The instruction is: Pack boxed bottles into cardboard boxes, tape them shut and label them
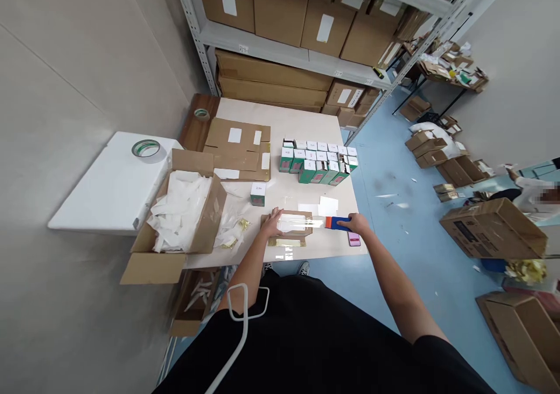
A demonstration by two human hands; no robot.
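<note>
A small open cardboard box (pixel 308 231) with white contents lies near the table's front edge. My left hand (pixel 272 223) grips its left end, fingers curled over the edge. My right hand (pixel 359 223) is wrapped round the handle of a blue and orange tape dispenser (pixel 336 223), just right of the box. A shiny clear strip, which looks like packing tape (pixel 301 223), runs from the dispenser across the box toward my left hand. A phone (pixel 354 239) with a pink screen lies below my right hand. White paper sheets (pixel 328 206) rest behind the box.
Several green-and-white boxes (pixel 315 163) stand in rows at the back right; one green box (pixel 258 194) stands apart. Flattened cardboard (pixel 236 157) lies at the left. A carton (pixel 210 216) full of white packing stands beside it. Shelving (pixel 280 52) rises behind the table (pixel 245 111).
</note>
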